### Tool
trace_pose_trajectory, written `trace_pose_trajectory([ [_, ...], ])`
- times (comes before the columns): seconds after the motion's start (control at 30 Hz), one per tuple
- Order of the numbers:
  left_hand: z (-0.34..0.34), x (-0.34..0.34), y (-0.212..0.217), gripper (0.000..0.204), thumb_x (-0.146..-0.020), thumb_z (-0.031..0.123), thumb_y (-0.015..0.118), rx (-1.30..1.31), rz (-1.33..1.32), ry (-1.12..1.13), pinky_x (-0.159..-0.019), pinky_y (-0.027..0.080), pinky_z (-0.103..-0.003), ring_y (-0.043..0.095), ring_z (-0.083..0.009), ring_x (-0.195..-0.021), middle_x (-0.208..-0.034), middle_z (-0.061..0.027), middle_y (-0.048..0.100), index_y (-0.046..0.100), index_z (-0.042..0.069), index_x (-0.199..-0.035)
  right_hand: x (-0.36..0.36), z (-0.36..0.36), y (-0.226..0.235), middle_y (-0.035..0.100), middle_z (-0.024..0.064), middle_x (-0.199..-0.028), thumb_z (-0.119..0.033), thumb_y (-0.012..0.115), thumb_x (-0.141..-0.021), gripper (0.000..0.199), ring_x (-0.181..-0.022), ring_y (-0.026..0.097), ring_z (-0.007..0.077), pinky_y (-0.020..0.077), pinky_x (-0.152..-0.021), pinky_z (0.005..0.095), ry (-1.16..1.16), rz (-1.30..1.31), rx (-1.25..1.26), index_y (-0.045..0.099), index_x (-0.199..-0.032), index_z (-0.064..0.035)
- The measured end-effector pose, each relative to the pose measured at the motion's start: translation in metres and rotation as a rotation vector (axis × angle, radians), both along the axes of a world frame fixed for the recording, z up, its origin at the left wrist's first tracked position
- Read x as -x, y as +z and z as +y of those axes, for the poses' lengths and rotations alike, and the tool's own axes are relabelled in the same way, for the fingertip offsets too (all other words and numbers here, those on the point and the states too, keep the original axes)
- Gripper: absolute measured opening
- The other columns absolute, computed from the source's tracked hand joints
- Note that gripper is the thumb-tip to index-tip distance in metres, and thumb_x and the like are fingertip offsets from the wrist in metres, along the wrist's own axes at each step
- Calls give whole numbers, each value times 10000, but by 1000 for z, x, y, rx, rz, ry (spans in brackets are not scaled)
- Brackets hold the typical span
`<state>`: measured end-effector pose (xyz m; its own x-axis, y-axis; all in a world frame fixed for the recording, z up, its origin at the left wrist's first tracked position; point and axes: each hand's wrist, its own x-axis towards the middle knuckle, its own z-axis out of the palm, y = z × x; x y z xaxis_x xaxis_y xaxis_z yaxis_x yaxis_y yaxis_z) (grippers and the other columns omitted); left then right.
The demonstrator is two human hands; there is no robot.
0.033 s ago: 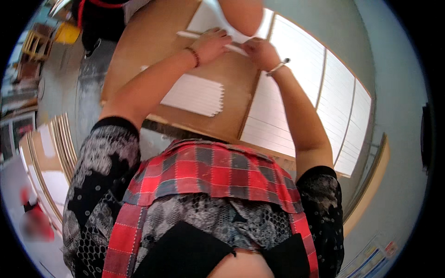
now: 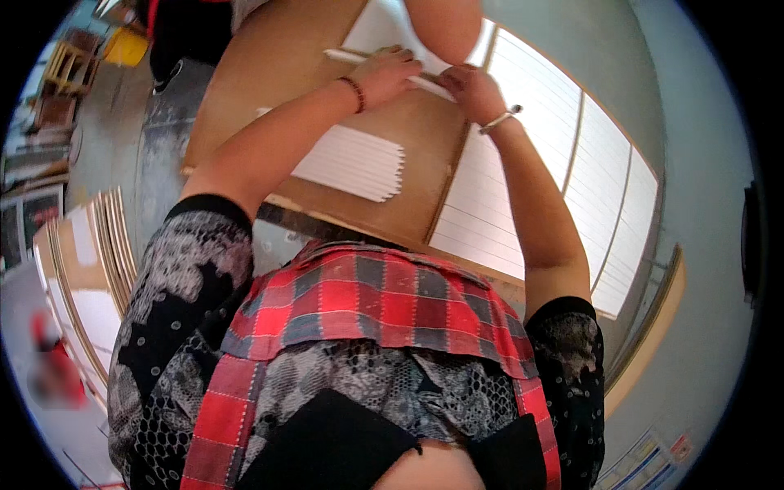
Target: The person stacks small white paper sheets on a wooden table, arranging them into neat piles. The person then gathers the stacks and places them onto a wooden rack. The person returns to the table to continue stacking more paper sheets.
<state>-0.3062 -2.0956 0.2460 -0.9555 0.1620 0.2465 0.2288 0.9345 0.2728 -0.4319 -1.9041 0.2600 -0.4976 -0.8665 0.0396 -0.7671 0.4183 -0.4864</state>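
I find the left hand [image 2: 388, 77] at 12 o'clock from the centre of my view, fingers bent and closed over a white strip [image 2: 347, 56]. The right hand [image 2: 474, 91], at 1 o'clock, has its fingers drawn in close together at the strip's other end; the underside of its grip is hidden from me. The strip slants between the hands, its free end pointing to 10 o'clock past the left one. A beaded bracelet [image 2: 357, 94] sits on the left wrist, a pale bangle [image 2: 500, 119] on the right.

At 11 o'clock, nearer the centre, I record a group of white strips [image 2: 347, 163] lying side by side on the brown counter [image 2: 269, 73], their right ends forming a jagged edge. White panels [image 2: 531, 86] with narrow dividers extend from 1 to 3 o'clock. Further out, a person in dark clothing [image 2: 192, 37] stands between 10 and 11, a yellow container [image 2: 125, 47] at 10, and boards [image 2: 86, 265] stacked on edge at 9.
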Motion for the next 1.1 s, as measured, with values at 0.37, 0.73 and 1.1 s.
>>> trace_pose_trajectory([
  [0.37, 6, -1, 6, 308, -778, 276, 743, 57, 155, 99, -1013, 359, -476, 480, -327, -1188, -1193, -122, 550, 622, 71, -973, 15, -5, -5, 674, 85, -1047, -167, 580, -887, 222, -919, 656, 315, 555, -778, 418, 82, 217, 43, 681, -1084, -148],
  [0.73, -12, -3, 19, 314, -808, 282, 713, -38, -87, -41, -891, 434, -452, 541, -303, -1008, -1005, -83, 581, 581, 75, -1004, 22, -18, 39, 684, 142, -1032, -395, 645, -908, 384, -900, 651, 300, 521, -829, 377, 33, -185, -149, 707, -1054, -46],
  [1.1, -51, 32, 2, 294, -802, 279, 728, 118, 223, -13, -972, 418, -453, 502, -291, -1189, -1239, -71, 557, 647, 119, -1034, -21, 91, 32, 676, 102, -992, -270, 628, -935, 254, -858, 655, 249, 526, -783, 337, -208, -44, 342, 699, -1009, -37],
])
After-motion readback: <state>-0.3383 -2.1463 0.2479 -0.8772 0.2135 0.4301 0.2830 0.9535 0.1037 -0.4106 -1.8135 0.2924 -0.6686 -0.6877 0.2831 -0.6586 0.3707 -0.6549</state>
